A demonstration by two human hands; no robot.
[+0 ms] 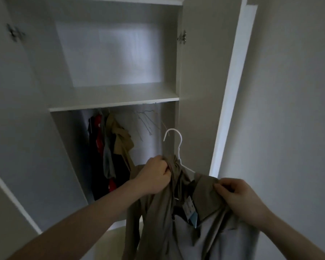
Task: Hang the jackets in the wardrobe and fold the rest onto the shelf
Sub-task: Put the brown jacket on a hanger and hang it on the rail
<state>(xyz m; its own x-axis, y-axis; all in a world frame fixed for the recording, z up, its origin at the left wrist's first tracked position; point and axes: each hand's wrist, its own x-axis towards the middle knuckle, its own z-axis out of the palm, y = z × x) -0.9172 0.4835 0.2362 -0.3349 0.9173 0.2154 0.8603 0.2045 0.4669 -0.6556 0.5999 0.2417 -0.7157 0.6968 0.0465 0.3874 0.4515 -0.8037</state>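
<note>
From the head view, the left hand [155, 175] clenched a bunch of the jacket [176, 218] at its collar, just under the hook of the white hanger [174, 139]. The right hand [238, 196] pinched the jacket's shoulder, fingers curled over the fabric. The jacket hung below both hands, before the open wardrobe [193, 91]. Beyond the left fingers, clothes [109, 147] hung under the shelf [113, 105].

I'm in a home bedroom — a white built-in wardrobe [118, 76] stands open at my twelve o'clock, clothes [109, 151] hanging at eleven under its shelf [113, 102] — plain painted walls [289, 91] at two.
</note>
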